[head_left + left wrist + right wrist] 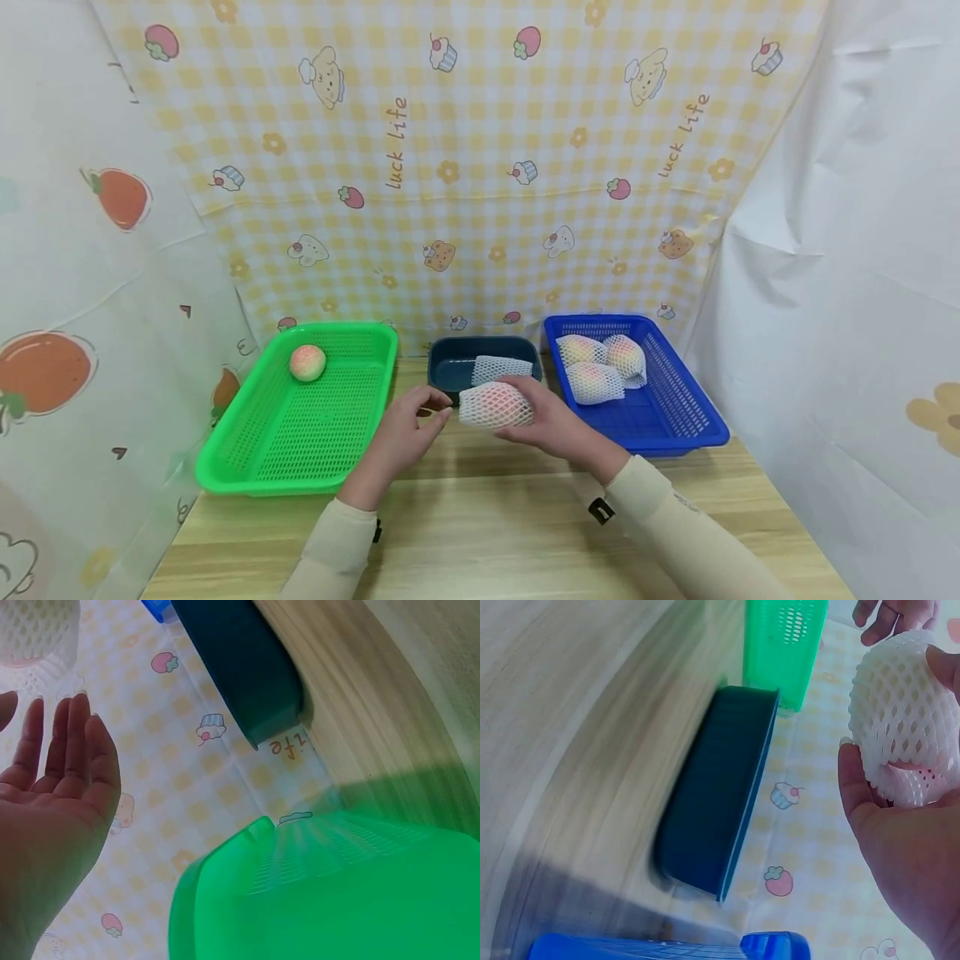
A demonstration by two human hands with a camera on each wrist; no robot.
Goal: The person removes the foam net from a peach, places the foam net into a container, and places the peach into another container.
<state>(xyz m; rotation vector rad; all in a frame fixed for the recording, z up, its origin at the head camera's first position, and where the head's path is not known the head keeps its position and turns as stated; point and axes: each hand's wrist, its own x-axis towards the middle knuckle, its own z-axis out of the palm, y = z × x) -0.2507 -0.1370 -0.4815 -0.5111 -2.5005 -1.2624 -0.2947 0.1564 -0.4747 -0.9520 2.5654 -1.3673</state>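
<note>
A peach in a white foam net sleeve (495, 406) is in my right hand (551, 421), gripped between thumb and fingers above the table. In the right wrist view the netting (900, 705) covers most of the fruit, and pinkish skin shows at the sleeve's opening. Just left of the peach is my left hand (405, 433), its fingers loosely bent and holding nothing. The left wrist view shows those fingers (73, 742) extended toward the netted peach (37, 634), with a gap between.
A green basket (300, 483) on the left holds one bare peach (307, 363). At the back middle, a dark teal tray (442, 367) contains flat foam netting (498, 367). On the right, a blue basket (660, 425) holds three netted peaches (595, 383). A patterned cloth hangs behind.
</note>
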